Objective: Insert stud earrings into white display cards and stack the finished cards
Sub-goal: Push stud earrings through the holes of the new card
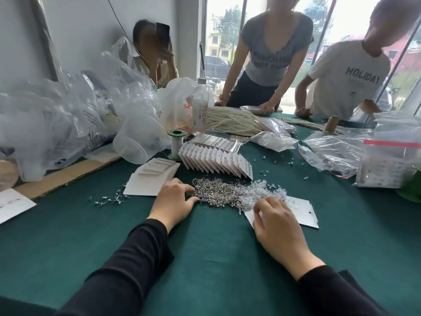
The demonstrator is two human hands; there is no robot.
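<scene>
stud earrings [218,192]: thin silver pins and clear bits are heaped mid-table on the green cloth [205,258].
display card [303,213]: white, laid beside the heap — half covered by the right hand [278,226].
left hand [173,199]: curled at the heap's edge.
grips: fingertips are hidden — neither hold can be told.

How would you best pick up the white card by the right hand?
Probably pinch the white card by its bare right edge, coming from the right: it lies flat on the green cloth, its left end under the right hand.
</scene>
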